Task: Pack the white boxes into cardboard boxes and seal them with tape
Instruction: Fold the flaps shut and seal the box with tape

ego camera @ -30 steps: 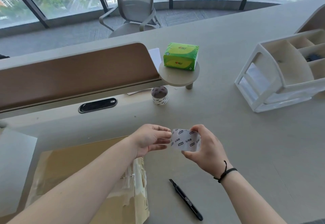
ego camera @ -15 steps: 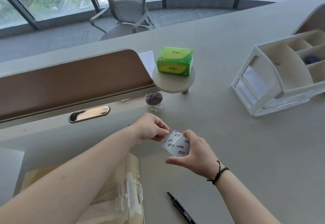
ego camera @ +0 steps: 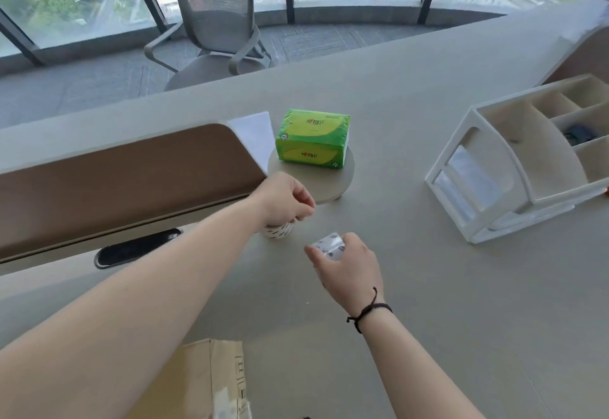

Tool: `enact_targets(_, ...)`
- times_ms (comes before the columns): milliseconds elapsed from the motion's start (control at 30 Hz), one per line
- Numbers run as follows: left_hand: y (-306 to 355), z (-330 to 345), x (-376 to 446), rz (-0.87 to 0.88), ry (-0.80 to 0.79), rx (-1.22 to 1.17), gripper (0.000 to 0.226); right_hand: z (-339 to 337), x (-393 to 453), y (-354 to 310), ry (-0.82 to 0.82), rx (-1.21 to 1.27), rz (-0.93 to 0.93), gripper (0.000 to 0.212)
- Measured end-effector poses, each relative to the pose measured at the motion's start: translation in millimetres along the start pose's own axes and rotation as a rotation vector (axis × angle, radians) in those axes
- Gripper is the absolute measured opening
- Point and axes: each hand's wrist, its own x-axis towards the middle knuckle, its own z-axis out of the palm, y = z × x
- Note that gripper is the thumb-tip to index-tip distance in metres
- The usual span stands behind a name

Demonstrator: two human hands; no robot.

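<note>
right hand (ego camera: 349, 267) gripping round printed tape roll (ego camera: 329, 245), smooth grey desk (ego camera: 428, 287)

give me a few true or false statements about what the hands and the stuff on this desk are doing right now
1. The right hand holds a printed tape roll. True.
2. The left hand rests on the cardboard box. False: it reaches over a second tape roll by the divider.
3. The green tissue pack sits on a round stand. True.
4. The white desk organiser is left of the tissue pack. False: it is to the right.
</note>
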Motion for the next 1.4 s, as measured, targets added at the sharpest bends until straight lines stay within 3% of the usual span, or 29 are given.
enact_targets(167, 28, -8, 33, 0.162, -0.008, 0.289, 0.011, 4, 29, -14, 0.002, 0.138, 0.117, 0.035)
enact_targets(333, 37, 3, 54, 0.213, -0.019, 0.414, 0.016, 7, 47, -10, 0.02, 0.177, 0.208, 0.034)
enact_targets(967, 34, 21, 76, 0.233, 0.066, 0.362, 0.011, 2, 85, 10, 0.019, 0.184, 0.189, 0.038)
enact_targets(1167, 14, 29, 67, 0.266, 0.212, 0.181, 0.04, 5, 88, 19, -0.031, 0.272, 0.184, 0.037)
enact_targets(1333, -1, 27, 61, 0.327, 0.334, 0.343, 0.015, 9, 94, 23, -0.07, 0.299, 0.183, 0.038)
enact_targets(1400, -9, 28, 55, 0.4, 0.338, 0.422, 0.021, 12, 97, 26, -0.085, 0.313, 0.185, 0.036)
